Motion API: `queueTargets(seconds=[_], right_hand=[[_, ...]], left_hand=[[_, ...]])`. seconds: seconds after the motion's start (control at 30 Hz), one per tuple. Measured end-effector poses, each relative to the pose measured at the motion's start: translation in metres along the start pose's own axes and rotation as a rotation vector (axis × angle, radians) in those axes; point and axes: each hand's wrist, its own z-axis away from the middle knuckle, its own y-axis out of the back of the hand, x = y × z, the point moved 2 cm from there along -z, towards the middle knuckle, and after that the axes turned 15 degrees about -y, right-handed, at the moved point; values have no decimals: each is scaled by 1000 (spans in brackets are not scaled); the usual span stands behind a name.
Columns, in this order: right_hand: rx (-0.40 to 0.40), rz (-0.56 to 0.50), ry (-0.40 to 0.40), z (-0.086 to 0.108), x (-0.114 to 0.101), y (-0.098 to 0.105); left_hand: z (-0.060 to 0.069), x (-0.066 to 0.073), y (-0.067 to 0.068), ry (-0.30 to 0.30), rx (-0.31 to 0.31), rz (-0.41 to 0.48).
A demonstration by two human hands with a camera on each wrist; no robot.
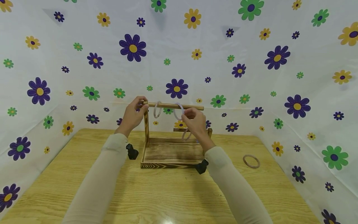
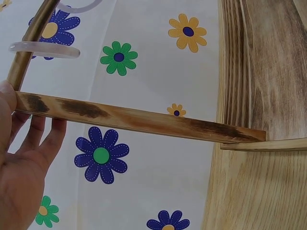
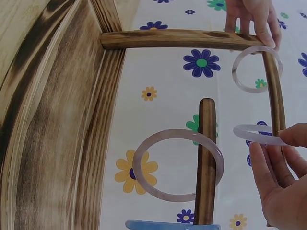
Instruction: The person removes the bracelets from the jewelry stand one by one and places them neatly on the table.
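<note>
Both hands are occupied: the right hand (image 1: 195,122) pinches a translucent lavender bangle (image 3: 261,139) between thumb and fingers, and the left hand (image 1: 133,114) grips the top of the left upright (image 2: 120,117), thumb on one side and fingers on the other. The lavender bangle encircles the upper rod (image 1: 193,107), between its free right end and a pale pinkish bangle (image 2: 45,49) that hangs nearer the left hand. Should the right hand draw back toward that free end without letting go, the bangle could slip off; pushed too hard leftward, it might knock against its neighbour. Because the rod meets only one upright, a sideways or downward pull out there could tip or twist the frame if the left hand eased its brace. Below, a mauve bangle (image 3: 136,163) hangs around the shorter lower rod (image 3: 207,177), near the right wrist; a careless drop of the forearm could nudge it off the unsupported end. Beside it shows a blue bangle (image 3: 163,225), cut off by the wrist view, so whether it is threaded I cannot tell. Under everything sits the tray base (image 1: 167,166) on the wood-grain table (image 1: 156,193), where a brownish bangle (image 1: 252,167) lies flat, well apart to the right.
</note>
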Motion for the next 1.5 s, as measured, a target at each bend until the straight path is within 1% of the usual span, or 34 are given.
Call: queueTargets(seconds=[0.13,0.27,0.7,1.0,1.17,1.3,1.5], right_hand=[[11,3,-5,0,0,2],[13,2,-20,-1,1,3],[4,-9,-56,0,3,10],[17,-14,-40,-1,4,15],[22,11,-26,-2,5,17],[25,23,-13,-1,6,20],[19,13,-35,0,7,22]], left_hand=[[0,0,0,-2,1,1],[0,-1,-1,10,1,6],[1,-6,-1,16,-1,13],[1,-3,-1,10,1,8],[0,-3,-1,20,10,11],[0,-3,-1,15,14,11],[0,-3,-1,9,15,8]])
